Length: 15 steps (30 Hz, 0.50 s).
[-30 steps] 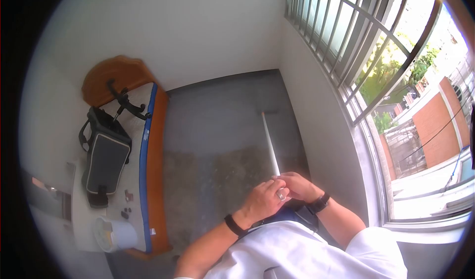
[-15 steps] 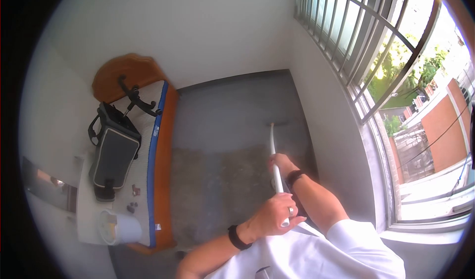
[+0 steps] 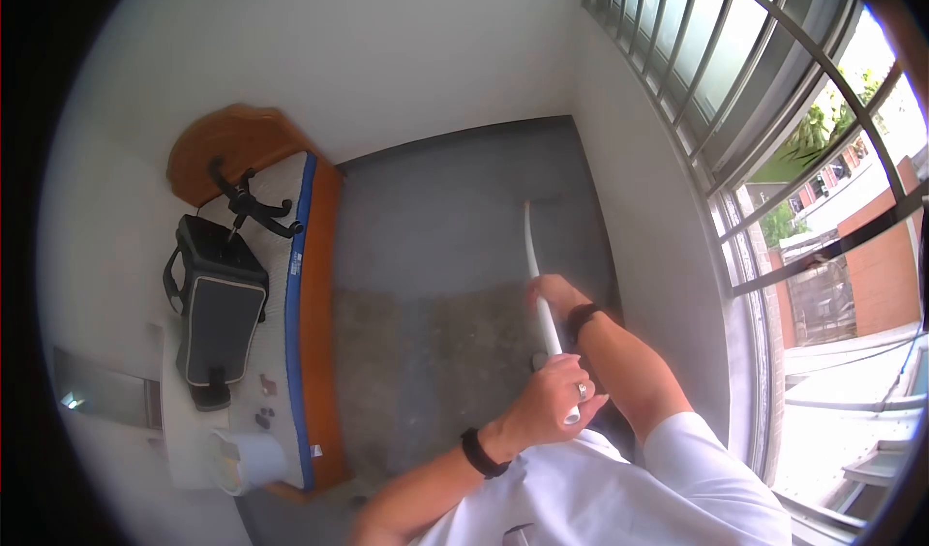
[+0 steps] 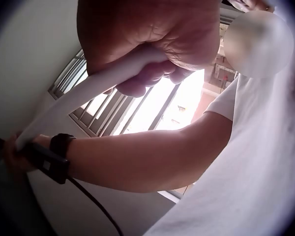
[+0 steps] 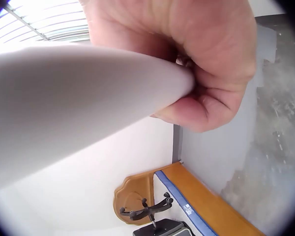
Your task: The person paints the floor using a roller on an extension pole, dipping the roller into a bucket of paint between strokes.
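Observation:
Both hands grip the white pole (image 3: 546,325) of a long-handled paint roller, which slants forward and down. Its small dark head (image 3: 544,198) is at the far end, low over the grey floor. My left hand (image 3: 552,396), with a ring on it, is wrapped round the pole close to the near end, whose tip pokes out below the fist. Farther up, my right hand (image 3: 556,296) holds the shaft, arm reaching forward. The left wrist view has the pole running from the left palm (image 4: 152,34) to the right hand (image 4: 17,152). In the right wrist view, the right fingers (image 5: 187,110) curl round it.
Smooth grey coating (image 3: 435,207) covers the far floor; patchy bare concrete (image 3: 416,362) lies nearer. Along the left stands a wooden bed (image 3: 314,352) bearing an overturned office chair (image 3: 223,318) and a white bucket (image 3: 256,461). A wall with a barred window (image 3: 716,72) runs along the right.
The hands were together near the pole's lower end; the right hand has since slid forward along it. The roller head came nearer, then went farther out. The view has shifted a little.

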Available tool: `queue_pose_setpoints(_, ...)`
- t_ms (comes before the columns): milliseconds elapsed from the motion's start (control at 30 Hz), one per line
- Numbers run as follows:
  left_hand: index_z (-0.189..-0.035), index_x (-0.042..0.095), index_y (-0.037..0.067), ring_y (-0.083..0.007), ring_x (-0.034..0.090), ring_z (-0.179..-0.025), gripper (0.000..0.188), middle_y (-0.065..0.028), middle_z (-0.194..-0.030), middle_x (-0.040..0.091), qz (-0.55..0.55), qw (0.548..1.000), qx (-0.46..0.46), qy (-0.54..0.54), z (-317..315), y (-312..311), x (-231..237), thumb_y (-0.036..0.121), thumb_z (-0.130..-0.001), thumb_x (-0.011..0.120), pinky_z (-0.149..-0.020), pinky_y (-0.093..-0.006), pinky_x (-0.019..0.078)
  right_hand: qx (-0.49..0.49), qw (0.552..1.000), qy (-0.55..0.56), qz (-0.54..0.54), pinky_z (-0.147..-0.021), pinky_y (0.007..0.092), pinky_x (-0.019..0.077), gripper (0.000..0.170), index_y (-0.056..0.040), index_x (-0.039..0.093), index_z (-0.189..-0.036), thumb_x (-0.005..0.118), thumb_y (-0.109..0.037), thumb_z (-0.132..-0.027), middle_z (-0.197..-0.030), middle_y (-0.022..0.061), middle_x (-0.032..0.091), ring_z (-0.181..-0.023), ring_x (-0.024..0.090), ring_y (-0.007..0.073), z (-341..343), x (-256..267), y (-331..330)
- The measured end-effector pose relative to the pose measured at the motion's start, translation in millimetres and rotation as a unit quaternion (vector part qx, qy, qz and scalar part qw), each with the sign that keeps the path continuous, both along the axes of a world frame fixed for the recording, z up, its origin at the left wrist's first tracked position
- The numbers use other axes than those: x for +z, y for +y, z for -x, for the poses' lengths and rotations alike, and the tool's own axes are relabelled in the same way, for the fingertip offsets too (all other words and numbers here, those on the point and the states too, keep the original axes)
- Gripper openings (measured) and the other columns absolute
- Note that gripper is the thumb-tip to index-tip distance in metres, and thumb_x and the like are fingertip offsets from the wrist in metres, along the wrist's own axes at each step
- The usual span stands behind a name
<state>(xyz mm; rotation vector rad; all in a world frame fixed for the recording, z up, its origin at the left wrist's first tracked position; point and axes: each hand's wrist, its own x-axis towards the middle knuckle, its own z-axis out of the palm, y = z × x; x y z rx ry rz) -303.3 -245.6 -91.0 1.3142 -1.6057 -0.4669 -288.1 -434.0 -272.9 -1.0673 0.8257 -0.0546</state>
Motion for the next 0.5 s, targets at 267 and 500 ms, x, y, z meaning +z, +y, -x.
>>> queue_pose_setpoints(267, -0.066, 0.049, 0.002, -0.0354, 0.054, -0.061, 0.021, -0.0131, -0.062, 0.051, 0.007, 0.998, 0.058, 0.016, -69.3, -124.8, -17.1, -0.002, -0.076, 0.066, -0.093, -0.0488, 0.0514, -0.068, 0.98, -0.036, -0.181, -0.057, 0.0343, 0.0482, 0.027, 0.0056, 0.058, -0.09, 0.05, -0.02, -0.096, -0.076, 0.0104, 0.058, -0.064, 0.058, 0.0196, -59.9, -10.0, -102.4)
queue_pose_setpoints(500, -0.068, 0.049, 0.002, -0.0363, 0.054, -0.062, 0.019, -0.0136, -0.063, 0.053, -0.002, 0.997, 0.082, 0.005, -119.1, -199.1, -35.5, -0.002, -0.08, 0.063, -0.098, -0.049, 0.0491, -0.062, 0.987, 0.016, -0.149, -0.07, 0.0369, 0.0523, 0.039, 0.0086, 0.057, -0.105, 0.046, -0.028, -0.101, -0.091, 0.0134, 0.063, -0.077, 0.061, 0.0222, -76.2, 48.7, -146.2)
